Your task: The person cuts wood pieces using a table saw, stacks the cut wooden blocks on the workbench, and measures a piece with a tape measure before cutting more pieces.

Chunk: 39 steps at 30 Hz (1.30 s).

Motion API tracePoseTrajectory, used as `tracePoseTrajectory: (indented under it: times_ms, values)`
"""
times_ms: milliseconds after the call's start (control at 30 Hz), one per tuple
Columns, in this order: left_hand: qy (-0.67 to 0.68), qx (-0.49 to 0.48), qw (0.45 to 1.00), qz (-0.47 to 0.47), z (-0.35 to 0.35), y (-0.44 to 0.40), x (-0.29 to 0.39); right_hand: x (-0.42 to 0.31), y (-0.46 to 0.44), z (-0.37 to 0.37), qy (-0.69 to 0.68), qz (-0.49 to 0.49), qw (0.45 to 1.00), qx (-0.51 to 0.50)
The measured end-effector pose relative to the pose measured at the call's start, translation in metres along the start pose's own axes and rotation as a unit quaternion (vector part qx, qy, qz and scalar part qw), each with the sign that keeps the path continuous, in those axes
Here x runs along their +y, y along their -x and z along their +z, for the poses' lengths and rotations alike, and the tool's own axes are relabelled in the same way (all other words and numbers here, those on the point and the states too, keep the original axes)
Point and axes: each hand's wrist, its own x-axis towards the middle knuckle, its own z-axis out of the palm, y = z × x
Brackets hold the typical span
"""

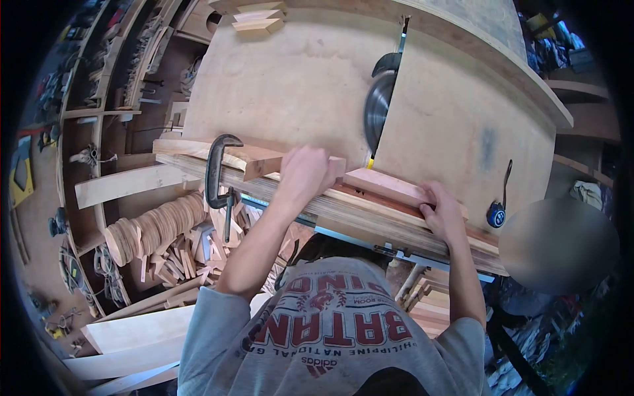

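Observation:
My left hand (307, 173) is closed around a short piece of wood whose pale end (337, 166) shows just right of the fingers. My right hand (444, 206) grips the right end of a pale wooden strip (389, 186), thumb on the near side. The strip lies along the wooden fence (343, 204) at the table's near edge. Beyond the gap between the two pieces stands a circular saw blade (378, 111), upright in its slot. To the left, a black C-clamp (216, 171) holds a wooden block (254, 161) against the fence.
The plywood saw table (277, 86) carries stacked angled offcuts (257, 20) at the far left and a blue tape measure (496, 214) at the right. A wooden rail (489, 59) crosses the back. Wood discs (155, 228) and scraps (181, 261) lie below, left.

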Motion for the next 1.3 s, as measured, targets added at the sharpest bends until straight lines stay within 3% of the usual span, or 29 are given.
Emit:
tracePoseTrajectory:
  times_ms: [133,267,433,500,633,700,733,767,800,833,900,933,1000,1033,1100,1233,1300]
  values:
    - [0.089,0.100,0.991,-0.021,-0.064,0.096,0.014,0.012,-0.005,0.002,-0.003,-0.047,0.999,-0.008]
    - [0.159,0.033,0.977,-0.139,-0.078,0.176,-0.020,0.012,-0.011,-0.006,0.039,-0.025,0.998,-0.049]
    - [0.061,-0.082,0.965,-0.241,-0.003,0.255,-0.102,0.028,-0.013,-0.001,0.010,-0.018,0.998,-0.059]
    - [0.069,-0.065,0.959,-0.267,0.033,0.276,-0.126,0.031,-0.012,0.003,-0.083,0.021,0.995,-0.056]
    - [0.041,-0.027,0.933,-0.357,0.096,0.317,-0.179,0.018,-0.012,-0.004,-0.054,0.043,0.995,-0.073]
    - [0.056,-0.026,0.909,-0.411,0.128,0.345,-0.206,0.016,-0.010,-0.001,0.025,-0.012,1.000,-0.013]
    - [0.021,-0.065,0.893,-0.446,0.139,0.353,-0.212,0.013,-0.009,-0.002,0.025,-0.011,1.000,-0.012]
    - [-0.014,-0.105,0.872,-0.478,0.153,0.364,-0.218,0.009,-0.008,-0.004,0.065,-0.069,0.995,0.027]
    - [0.054,-0.119,0.885,-0.446,0.171,0.377,-0.223,0.008,-0.007,-0.005,0.104,-0.127,0.984,0.066]
    - [0.054,-0.120,0.886,-0.444,0.172,0.372,-0.217,0.013,-0.006,-0.007,0.105,-0.125,0.984,0.068]
    - [0.158,-0.218,0.892,-0.364,0.177,0.358,-0.189,0.035,-0.004,-0.012,0.060,-0.151,0.987,0.000]
    - [0.158,-0.219,0.892,-0.363,0.177,0.347,-0.175,0.049,-0.004,-0.011,0.060,-0.149,0.987,0.001]
    - [0.214,-0.176,0.902,-0.331,0.173,0.319,-0.146,0.072,-0.005,-0.009,-0.198,0.082,0.973,-0.084]
    - [0.214,-0.175,0.903,-0.330,0.164,0.306,-0.132,0.060,-0.003,-0.017,-0.199,0.082,0.973,-0.082]
    - [0.301,-0.129,0.894,-0.306,0.146,0.285,-0.110,0.028,0.000,-0.038,-0.061,0.012,0.995,-0.084]
    - [0.301,-0.105,0.905,-0.281,0.145,0.266,-0.100,0.036,0.000,-0.034,-0.048,0.003,0.995,-0.091]
    - [0.269,-0.096,0.921,-0.263,0.146,0.256,-0.099,0.040,-0.002,-0.024,-0.085,0.061,0.989,-0.104]
